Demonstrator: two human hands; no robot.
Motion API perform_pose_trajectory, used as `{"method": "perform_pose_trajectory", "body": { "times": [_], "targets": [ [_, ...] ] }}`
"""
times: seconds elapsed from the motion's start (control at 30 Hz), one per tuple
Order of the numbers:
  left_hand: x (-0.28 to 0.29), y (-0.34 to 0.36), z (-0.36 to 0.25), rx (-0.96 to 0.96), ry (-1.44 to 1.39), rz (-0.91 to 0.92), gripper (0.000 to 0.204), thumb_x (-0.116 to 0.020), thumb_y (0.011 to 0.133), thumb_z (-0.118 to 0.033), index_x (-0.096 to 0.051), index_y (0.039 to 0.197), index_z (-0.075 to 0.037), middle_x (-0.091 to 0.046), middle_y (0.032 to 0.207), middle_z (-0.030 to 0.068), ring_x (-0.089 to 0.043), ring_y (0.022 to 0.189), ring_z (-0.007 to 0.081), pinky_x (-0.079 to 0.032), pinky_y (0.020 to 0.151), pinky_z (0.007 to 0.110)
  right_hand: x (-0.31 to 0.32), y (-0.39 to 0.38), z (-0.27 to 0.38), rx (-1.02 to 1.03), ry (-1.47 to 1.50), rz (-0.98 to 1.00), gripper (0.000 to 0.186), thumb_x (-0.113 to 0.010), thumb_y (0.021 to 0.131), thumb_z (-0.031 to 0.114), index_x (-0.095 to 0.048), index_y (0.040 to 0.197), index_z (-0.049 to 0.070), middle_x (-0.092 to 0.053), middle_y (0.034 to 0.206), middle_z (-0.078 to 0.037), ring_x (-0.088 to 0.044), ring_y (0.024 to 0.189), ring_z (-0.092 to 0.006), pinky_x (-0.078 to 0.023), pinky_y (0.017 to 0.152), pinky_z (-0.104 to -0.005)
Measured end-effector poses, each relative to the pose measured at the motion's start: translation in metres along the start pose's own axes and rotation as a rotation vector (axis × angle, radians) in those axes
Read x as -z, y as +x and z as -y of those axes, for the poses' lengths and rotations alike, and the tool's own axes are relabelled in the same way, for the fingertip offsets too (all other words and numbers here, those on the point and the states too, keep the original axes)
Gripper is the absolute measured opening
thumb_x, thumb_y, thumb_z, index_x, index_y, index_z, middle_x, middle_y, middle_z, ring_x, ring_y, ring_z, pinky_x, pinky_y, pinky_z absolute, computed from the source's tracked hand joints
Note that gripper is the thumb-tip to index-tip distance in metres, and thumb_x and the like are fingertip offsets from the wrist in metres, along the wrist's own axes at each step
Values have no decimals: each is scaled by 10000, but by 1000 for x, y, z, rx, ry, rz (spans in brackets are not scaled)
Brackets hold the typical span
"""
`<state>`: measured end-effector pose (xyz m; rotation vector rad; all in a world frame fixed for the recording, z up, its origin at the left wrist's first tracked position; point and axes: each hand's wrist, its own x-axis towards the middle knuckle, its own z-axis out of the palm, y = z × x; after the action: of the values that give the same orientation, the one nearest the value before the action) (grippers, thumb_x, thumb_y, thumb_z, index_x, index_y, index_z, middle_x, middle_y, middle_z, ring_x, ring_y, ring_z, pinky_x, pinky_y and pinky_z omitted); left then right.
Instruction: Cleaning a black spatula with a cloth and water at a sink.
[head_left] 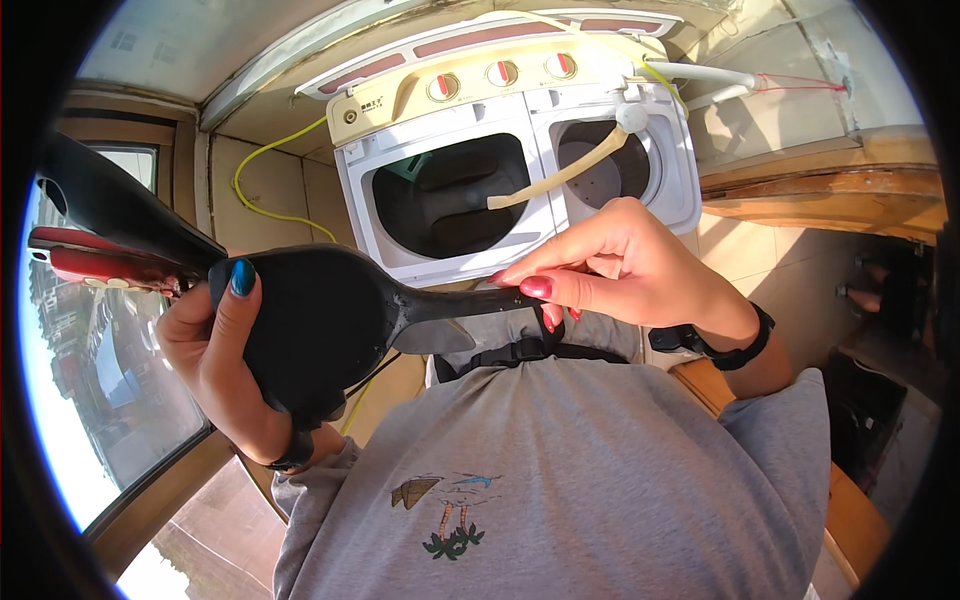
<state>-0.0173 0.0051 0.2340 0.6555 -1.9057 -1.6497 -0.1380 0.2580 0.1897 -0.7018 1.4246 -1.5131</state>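
My left hand [225, 350] is closed round a bunch of utensils, thumb pressed on the broad oval head of a black serving spoon [310, 325]. My right hand [620, 275] pinches the end of that spoon's handle between thumb and fingertips. Out of the left grip, to the left, stick a thick black handle [135, 195] with a hole at its end and a red handle [90, 258] with pale rivets. A grey, blade-like tip [437, 336] shows below the spoon's neck; which handle it belongs to is hidden. The lower part of the bunch is covered by the spoon head.
Ahead stands a white twin-tub washing machine [545, 240], lids raised, with a dark tub [440, 215] on the left and a round spin tub [600, 165]. A beige hose [560, 178] reaches over it. A yellow hose [245, 165] runs beside it. Windows [130, 390] border the left side.
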Motion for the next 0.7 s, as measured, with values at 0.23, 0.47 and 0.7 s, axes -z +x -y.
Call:
{"method": "perform_pose_trajectory", "body": {
  "times": [0.23, 0.47, 0.7],
  "targets": [
    [-15, 34, 20, 15, -159, 114, 51, -618, 790, -34, -570, 783, -48, -596, 763, 77, -583, 677, 133, -495, 628, 233, 8, -67, -19, -166, -80, -431, 268, -540, 887, 196, -610, 848, -60, -621, 749, -65, -567, 630, -72, -463, 544, -199],
    [-64, 12, 3, 41, -197, 197, 96, -597, 819, -111, -539, 762, -60, -576, 735, 55, -572, 634, 125, -493, 583, 237, -1, -171, -23, -35, 137, -824, 533, -362, 938, 400, -614, 791, -45, -613, 626, -107, -507, 428, -95, -442, 444, -216],
    [-153, -53, -33, -67, -165, 520, 144, -627, 811, -138, -610, 734, -18, -582, 663, 31, -549, 561, 108, -449, 536, 230, -15, -302, -34, 94, 1, -915, 513, -490, 847, 495, -621, 779, 3, -579, 588, -53, -455, 455, -86, -369, 447, -221]
  ]
}}
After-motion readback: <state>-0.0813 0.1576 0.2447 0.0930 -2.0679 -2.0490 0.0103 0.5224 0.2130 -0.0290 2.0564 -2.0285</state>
